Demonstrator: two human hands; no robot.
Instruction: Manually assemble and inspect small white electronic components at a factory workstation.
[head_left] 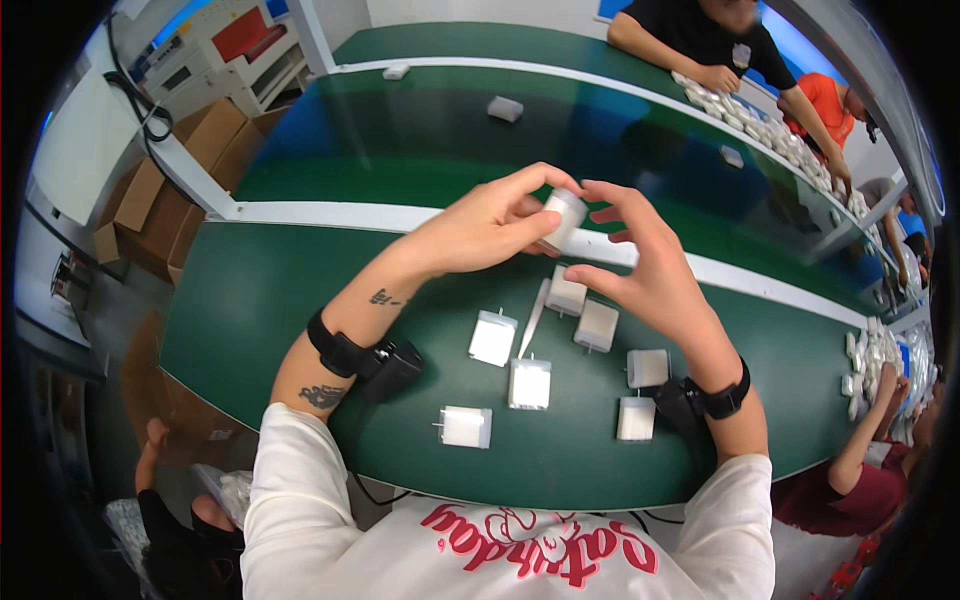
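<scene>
L hand grips a white plug over the table's far edge; R hand is spread, fingers curved, just beside it, contact unclear. Progress: approx. 1 plug in work, 7 other plugs on the near green table; can't tell which are done vs. left. White stick lies btwn. plugs; black wrist box crowds the R pair; white rail bars the far side.

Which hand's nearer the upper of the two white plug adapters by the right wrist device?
Right. The right hand is beyond the upper adapter, above it in frame; the left hand is farther, up and left, gripping another adapter.
</scene>
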